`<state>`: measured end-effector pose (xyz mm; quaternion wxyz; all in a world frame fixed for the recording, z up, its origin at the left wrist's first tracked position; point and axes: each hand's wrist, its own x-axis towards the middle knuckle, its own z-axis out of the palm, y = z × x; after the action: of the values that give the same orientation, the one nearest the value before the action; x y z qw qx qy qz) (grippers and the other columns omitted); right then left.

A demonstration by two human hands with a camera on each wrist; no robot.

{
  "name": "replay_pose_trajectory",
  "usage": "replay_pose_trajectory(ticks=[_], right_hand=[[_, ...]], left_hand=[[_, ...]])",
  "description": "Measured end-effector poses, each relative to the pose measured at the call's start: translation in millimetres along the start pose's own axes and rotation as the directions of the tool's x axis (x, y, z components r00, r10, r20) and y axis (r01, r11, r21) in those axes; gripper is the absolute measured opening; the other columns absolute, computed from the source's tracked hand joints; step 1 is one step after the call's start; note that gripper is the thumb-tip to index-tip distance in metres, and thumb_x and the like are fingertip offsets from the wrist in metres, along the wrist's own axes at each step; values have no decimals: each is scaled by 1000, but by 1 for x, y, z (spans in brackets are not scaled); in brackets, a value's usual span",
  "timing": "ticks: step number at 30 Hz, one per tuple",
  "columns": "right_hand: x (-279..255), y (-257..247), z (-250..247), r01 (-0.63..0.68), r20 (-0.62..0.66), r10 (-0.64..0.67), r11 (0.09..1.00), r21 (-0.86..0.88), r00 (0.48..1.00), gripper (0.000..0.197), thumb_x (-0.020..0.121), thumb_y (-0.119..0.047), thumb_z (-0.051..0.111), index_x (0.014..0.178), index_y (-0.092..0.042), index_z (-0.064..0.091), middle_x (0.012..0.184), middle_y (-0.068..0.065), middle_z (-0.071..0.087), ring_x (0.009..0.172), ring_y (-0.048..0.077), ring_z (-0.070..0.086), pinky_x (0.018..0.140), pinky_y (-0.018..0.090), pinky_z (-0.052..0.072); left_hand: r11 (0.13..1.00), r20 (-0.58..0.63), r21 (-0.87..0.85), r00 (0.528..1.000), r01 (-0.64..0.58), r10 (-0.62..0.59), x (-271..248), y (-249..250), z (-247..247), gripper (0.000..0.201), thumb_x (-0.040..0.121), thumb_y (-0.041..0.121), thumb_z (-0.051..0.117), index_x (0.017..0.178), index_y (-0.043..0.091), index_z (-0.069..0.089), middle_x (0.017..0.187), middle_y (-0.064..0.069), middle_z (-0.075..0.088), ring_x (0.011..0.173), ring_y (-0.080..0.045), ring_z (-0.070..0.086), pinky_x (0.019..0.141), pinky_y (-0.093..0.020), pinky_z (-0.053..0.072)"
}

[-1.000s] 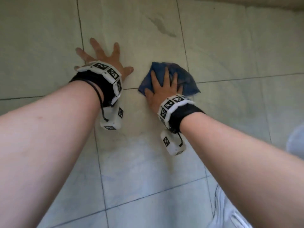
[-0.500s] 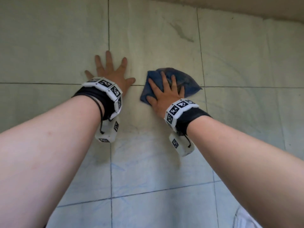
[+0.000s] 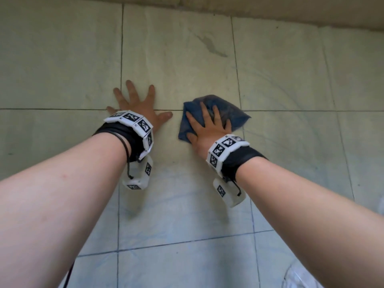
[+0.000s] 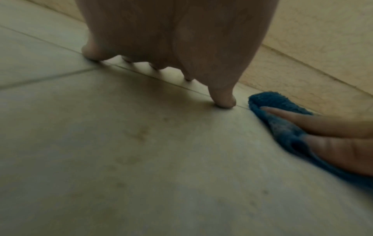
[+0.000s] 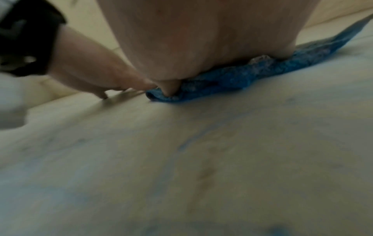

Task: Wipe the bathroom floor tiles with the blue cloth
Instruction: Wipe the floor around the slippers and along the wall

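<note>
The blue cloth (image 3: 234, 115) lies crumpled on the pale floor tiles (image 3: 178, 65), just right of a grout crossing. My right hand (image 3: 207, 123) lies flat on top of it, fingers spread and straight, pressing it down. From the left wrist the blue cloth (image 4: 282, 121) shows under those fingers. In the right wrist view the blue cloth (image 5: 232, 79) is squashed under my palm. My left hand (image 3: 137, 104) rests flat on the bare tile beside it, fingers splayed, holding nothing. Its thumb tip (image 4: 224, 100) stops a little short of the cloth's edge.
A beige wall base (image 3: 270, 11) runs along the far edge of the floor. A dark smear (image 3: 212, 46) marks the tile beyond the cloth. Faint bluish streaks (image 3: 176, 204) cover the nearer tiles. A pale object (image 3: 299, 277) sits at the bottom right.
My right hand has slid the cloth slightly toward me and leftward relative to the smear. The head view has swung toward the wall. The left hand stays planted.
</note>
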<state>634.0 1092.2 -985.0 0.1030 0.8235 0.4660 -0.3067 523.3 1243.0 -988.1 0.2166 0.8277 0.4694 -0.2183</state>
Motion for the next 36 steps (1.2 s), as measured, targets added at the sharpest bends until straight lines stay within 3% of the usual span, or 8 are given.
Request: replay_pose_trajectory(ticks=[6,13,23,28,30,36], right_hand=[[16,63,-19,-195,-30,198,978,73,980,60,102,-50,27,153,-44,-5,160,-3,-26,147,32,-20,115,61,0],[23,73,-23,-158,-46,162,984,81,986,60,103,-48,27,152,-45,-7,160,-3,-26,147,34,-21,114,61,-2],[95,83,-73,-145,-45,150,984,100,988,59,102,-51,27,152,-46,-3,161,-5,-22,146,37,-20,114,65,-3],[130,132,-115,-268,-43,271,961,69,962,65,99,-58,22,154,-38,-7,162,2,-19,147,43,-11,117,60,0],[128,136,-116,-268,-51,271,961,63,961,64,99,-58,19,154,-36,-5,163,3,-16,147,43,-8,118,59,-2],[98,104,-81,-323,-33,333,932,164,942,61,102,-52,20,154,-37,-9,162,1,-21,147,39,-17,115,60,-3]], left_hand=[[998,6,-2,998,-67,67,10,41,3,72,98,61,41,156,42,4,163,-6,-26,147,-42,-24,112,-70,-3],[999,22,-9,999,-39,39,30,97,3,72,96,66,37,154,47,-1,161,-6,-29,144,-50,-23,108,-76,1],[1000,46,-29,999,11,-10,36,106,-3,74,94,68,40,152,53,-4,161,-1,-30,144,-47,-25,105,-80,2],[999,85,-37,996,20,-17,35,111,-7,73,95,68,39,152,54,-5,160,-2,-33,143,-48,-27,103,-81,2],[999,98,-33,995,21,-17,34,110,-10,73,95,68,39,151,54,-6,159,-1,-33,143,-49,-27,103,-81,3],[1000,116,-22,993,-7,9,33,108,-14,73,95,68,38,151,54,-7,159,-1,-34,143,-48,-27,104,-81,5]])
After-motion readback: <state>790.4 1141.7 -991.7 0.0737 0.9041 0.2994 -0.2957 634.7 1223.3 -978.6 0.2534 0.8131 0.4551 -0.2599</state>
